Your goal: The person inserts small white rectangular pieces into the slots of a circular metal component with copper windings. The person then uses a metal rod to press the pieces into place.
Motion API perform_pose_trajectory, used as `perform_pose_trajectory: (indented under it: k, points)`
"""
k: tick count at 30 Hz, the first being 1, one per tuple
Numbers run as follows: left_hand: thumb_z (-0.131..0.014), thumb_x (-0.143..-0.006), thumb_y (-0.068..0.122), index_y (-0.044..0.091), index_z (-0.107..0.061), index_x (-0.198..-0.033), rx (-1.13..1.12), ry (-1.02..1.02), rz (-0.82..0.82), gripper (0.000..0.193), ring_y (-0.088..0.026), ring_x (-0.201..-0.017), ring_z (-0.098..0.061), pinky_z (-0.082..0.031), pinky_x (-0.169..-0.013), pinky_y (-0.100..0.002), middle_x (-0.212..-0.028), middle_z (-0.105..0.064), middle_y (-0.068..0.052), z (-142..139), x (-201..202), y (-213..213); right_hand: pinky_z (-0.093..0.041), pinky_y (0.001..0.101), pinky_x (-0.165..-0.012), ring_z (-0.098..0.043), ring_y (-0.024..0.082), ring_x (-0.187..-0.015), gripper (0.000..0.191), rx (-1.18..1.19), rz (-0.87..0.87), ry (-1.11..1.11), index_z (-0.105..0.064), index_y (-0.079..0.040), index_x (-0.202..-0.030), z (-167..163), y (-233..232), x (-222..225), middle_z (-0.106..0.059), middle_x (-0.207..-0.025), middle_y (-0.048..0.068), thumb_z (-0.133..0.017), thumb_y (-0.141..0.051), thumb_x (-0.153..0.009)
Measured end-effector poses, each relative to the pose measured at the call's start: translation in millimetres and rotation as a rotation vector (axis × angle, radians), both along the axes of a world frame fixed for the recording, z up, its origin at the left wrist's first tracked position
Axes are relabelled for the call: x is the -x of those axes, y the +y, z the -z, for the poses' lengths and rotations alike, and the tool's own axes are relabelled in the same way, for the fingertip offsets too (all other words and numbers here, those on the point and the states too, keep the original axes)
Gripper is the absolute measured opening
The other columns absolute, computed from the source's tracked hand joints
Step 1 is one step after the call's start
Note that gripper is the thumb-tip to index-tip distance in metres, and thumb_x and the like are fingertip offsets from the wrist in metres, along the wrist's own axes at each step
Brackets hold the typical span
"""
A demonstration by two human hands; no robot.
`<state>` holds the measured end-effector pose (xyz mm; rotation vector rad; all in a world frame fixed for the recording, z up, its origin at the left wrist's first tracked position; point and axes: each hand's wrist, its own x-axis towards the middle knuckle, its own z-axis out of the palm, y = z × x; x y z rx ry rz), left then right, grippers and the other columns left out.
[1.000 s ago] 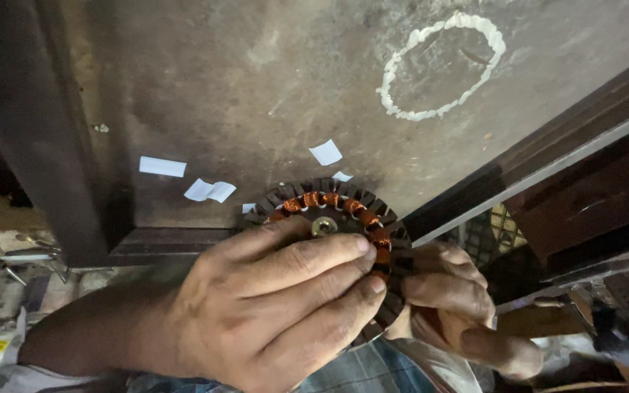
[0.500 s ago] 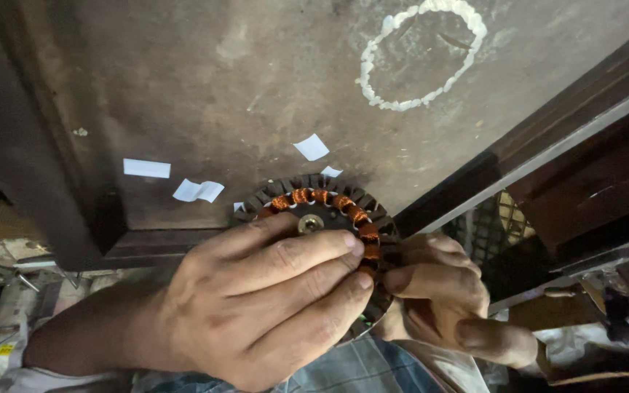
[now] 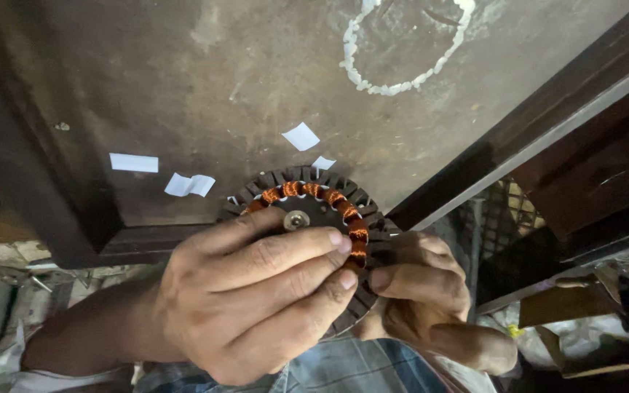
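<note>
- Since the earlier view, the stator [image 3: 313, 207] sits slightly lower and more to the left against the workbench top [image 3: 205, 87]; both hands keep their hold on it.
- I see my left hand [image 3: 256, 298] laid across the stator's front, fingers pressed together and curled over its face, fingertips reaching the copper-orange windings [image 3: 358, 236].
- My right hand [image 3: 427, 295] is curled around the right edge from behind, index finger pinching the toothed rim.
- I judge the stator heavy for its size and stiff: stacked dark laminations with a metal hub [image 3: 296, 220].
- I judge the windings the fragile part; thin wire could nick or snag.
- Best hold, I think, is the outer toothed rim or the hub, not the coils.
- White paper slips [image 3: 134, 163] lie on the bench beyond, well apart from my hands.
</note>
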<state>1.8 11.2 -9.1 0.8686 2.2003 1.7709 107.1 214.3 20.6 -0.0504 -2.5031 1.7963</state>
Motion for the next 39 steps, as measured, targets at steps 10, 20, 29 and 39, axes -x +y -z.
perform_pose_trajectory:
  k: [10, 20, 29, 39]
  points:
    - [-0.068, -0.093, 0.014, 0.006, -0.071, -0.096, -0.016, 0.016, -0.035, 0.009, -0.021, -0.097, -0.075, -0.062, -0.074, -0.035, -0.091, -0.078, -0.011, 7, -8, -1, -0.061, 0.0427, -0.069, -0.072, 0.025, -0.073, 0.06, 0.03, -0.063, -0.089, -0.042, -0.019, -0.111, 2, 5, -14, -0.066, -0.099, 0.004, -0.089, -0.015, -0.075]
    - [-0.073, -0.1, 0.025, 0.005, -0.068, -0.099, -0.009, 0.02, -0.064, 0.02, -0.02, -0.101, -0.073, -0.062, -0.074, -0.036, -0.093, -0.077, -0.009, 7, -17, 2, -0.057, 0.0441, -0.092, -0.065, 0.029, -0.104, 0.045, 0.021, -0.054, -0.374, -0.039, -0.02, -0.109, -31, -10, -19, -0.056, -0.111, 0.003, -0.075, -0.016, -0.082]
    - [-0.071, -0.094, 0.014, 0.006, -0.068, -0.098, -0.03, -0.01, -0.073, 0.01, -0.02, -0.099, -0.073, -0.063, -0.074, -0.036, -0.092, -0.078, -0.01, 8, -22, -3, -0.063, 0.0476, -0.083, -0.072, 0.026, -0.091, 0.049, 0.099, -0.062, -0.086, -0.041, -0.028, -0.125, 2, -2, -24, -0.064, -0.11, 0.008, -0.076, -0.021, -0.092]
    - [-0.068, -0.108, 0.039, 0.018, -0.062, -0.116, 0.15, 0.03, 0.085, 0.023, -0.017, -0.112, -0.066, -0.057, -0.088, -0.033, -0.106, -0.07, -0.002, -8, -9, -11, -0.058, 0.0577, -0.079, -0.066, 0.032, -0.083, 0.027, 0.201, -0.024, -0.223, -0.049, -0.03, -0.129, -5, -1, -21, -0.064, -0.103, 0.018, -0.046, -0.037, -0.103]
